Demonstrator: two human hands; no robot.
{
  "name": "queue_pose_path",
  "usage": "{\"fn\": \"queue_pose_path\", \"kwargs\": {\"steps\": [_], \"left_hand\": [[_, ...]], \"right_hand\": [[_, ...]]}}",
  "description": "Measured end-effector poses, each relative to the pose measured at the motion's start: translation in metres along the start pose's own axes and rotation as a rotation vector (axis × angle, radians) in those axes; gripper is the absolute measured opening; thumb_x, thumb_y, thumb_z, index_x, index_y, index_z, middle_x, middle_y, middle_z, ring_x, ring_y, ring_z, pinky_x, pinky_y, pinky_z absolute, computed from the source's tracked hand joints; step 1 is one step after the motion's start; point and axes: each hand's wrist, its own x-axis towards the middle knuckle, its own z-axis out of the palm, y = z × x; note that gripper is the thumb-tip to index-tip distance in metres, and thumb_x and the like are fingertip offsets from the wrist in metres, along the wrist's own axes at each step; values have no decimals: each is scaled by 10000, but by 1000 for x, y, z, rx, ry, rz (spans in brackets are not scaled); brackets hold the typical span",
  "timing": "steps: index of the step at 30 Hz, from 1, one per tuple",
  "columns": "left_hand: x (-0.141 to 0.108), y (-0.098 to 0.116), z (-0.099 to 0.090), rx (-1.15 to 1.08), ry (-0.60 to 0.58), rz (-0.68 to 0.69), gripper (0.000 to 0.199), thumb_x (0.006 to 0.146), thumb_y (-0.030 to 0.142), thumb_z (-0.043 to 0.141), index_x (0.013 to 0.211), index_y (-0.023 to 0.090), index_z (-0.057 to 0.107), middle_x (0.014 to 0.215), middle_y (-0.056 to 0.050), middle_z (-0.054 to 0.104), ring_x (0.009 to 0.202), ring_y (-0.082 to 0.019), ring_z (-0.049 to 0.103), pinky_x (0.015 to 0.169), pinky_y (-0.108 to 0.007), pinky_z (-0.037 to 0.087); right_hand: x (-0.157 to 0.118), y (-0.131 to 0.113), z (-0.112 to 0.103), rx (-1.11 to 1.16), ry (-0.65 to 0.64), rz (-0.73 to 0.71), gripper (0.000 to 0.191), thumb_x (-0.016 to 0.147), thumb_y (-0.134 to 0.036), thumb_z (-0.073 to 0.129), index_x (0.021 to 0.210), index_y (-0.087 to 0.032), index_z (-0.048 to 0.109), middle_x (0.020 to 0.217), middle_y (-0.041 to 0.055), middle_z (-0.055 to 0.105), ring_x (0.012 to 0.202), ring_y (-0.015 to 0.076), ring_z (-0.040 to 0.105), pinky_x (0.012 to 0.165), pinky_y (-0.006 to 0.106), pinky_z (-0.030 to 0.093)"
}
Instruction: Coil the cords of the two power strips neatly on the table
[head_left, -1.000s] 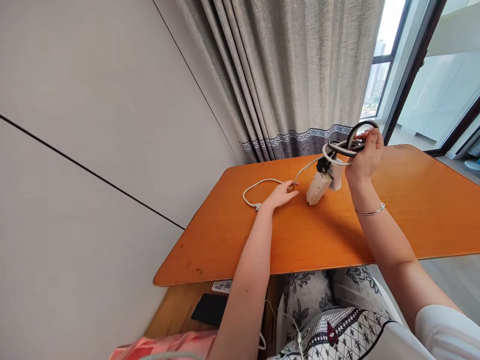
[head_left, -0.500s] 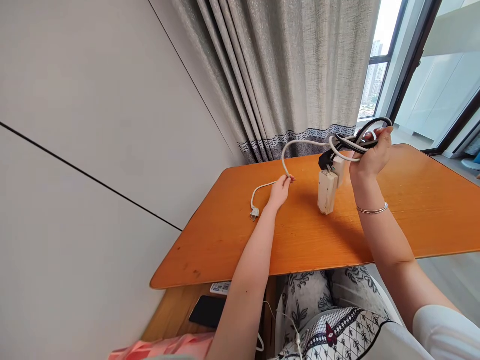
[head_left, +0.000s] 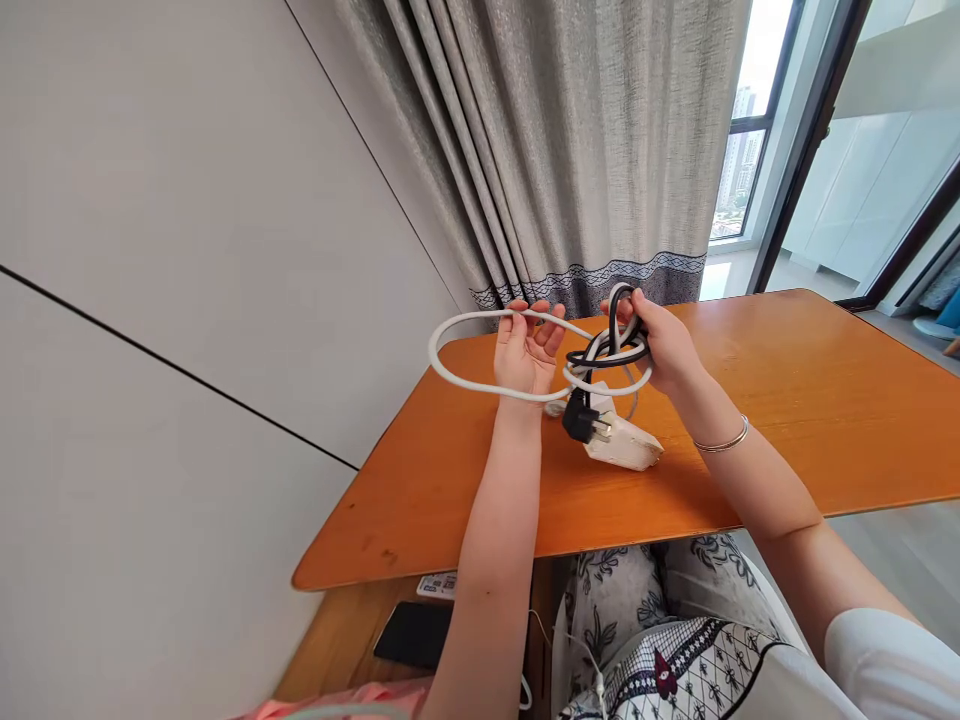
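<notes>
My right hand (head_left: 660, 340) is closed round a bundle of black cord (head_left: 609, 358) and white cord, gathered in loops. A black plug (head_left: 577, 417) with metal prongs hangs from the bundle, in front of a pale power strip (head_left: 622, 443) that sits tilted at the table. My left hand (head_left: 529, 350), palm up, pinches the white cord (head_left: 450, 374) between thumb and finger, the other fingers spread. A wide loop of that cord sticks out to the left around the hand. Part of a white plug (head_left: 555, 408) shows behind my left wrist.
The orange-brown wooden table (head_left: 787, 400) stands against a white wall panel (head_left: 187, 250). Behind it hangs a grey curtain (head_left: 600, 150), with a glass door at the right. Below the table's front edge, a dark phone (head_left: 412, 634) lies on a lower wooden surface.
My left hand has risen from the table and brought the white cord into a loop by the bundle. My right hand has moved left and nearer, and the power strip has tipped over.
</notes>
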Motion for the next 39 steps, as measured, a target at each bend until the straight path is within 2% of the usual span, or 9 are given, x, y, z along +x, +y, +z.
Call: {"fn": "queue_pose_path", "kwargs": {"steps": [7,12,14,16,18,20,22,32,39], "left_hand": [[1,23,3,-135,-42,101,353,1066,220,343,983,258,684,1163,21,763,1341,-119,592,1119,-303,501],[-6,17,-30,-43,15,55,446,1022,321,364,655,218,596,705,-6,707,1157,-159,701,1104,-363,516],[-7,12,-41,53,-125,-70,548,974,559,416,576,214,565,545,-23,575,1003,-229,739,1067,-443,539],[-8,6,-45,135,-323,-172,568,811,756,577,720,206,682,627,-23,599,906,-251,733,1050,-484,535],[-10,-5,-42,216,-487,-197,745,556,737,832,1100,240,723,957,-47,693,957,-242,712,1060,-457,511],[-16,-21,-37,322,-591,-189,1168,343,578,985,1401,322,563,1316,-81,623,1138,-271,660,1087,-419,469],[-24,-39,-33,421,-657,-234,1318,323,584,990,1498,310,459,1414,-120,577,1298,-342,566,1124,-440,417],[-46,-72,-36,315,-722,-588,882,349,682,915,1074,215,726,981,-94,759,1139,-381,674,980,-487,537],[-56,-69,-26,125,-750,-759,838,402,676,859,1061,175,729,1142,-149,745,1092,-409,698,879,-497,579]], "right_hand": [[0,11,0,-266,-134,-78,599,736,-802,670,738,-216,545,817,8,685,823,159,650,769,288,534],[12,9,-16,-305,42,-214,576,813,-770,619,723,-208,530,767,-6,640,732,117,604,654,243,493],[17,3,-25,-289,117,-247,566,818,-759,628,718,-211,530,745,-13,619,702,108,600,602,223,472],[18,-2,-32,-269,150,-245,549,813,-751,645,732,-217,541,728,-17,608,685,108,613,560,212,460],[17,-7,-33,-244,161,-235,528,812,-733,664,743,-223,546,707,-19,599,688,117,639,543,207,464],[15,-8,-30,-198,162,-216,511,816,-715,676,747,-225,544,694,-19,601,714,131,672,545,209,481],[12,-7,-24,-128,165,-187,503,818,-704,683,751,-226,542,694,-17,617,751,148,704,555,214,503],[15,7,-9,320,287,-83,458,800,-639,740,750,-235,530,658,-34,657,740,159,734,644,268,601],[27,9,-27,375,356,-146,414,802,-604,754,775,-234,569,699,-28,681,748,158,724,672,279,599]]}}
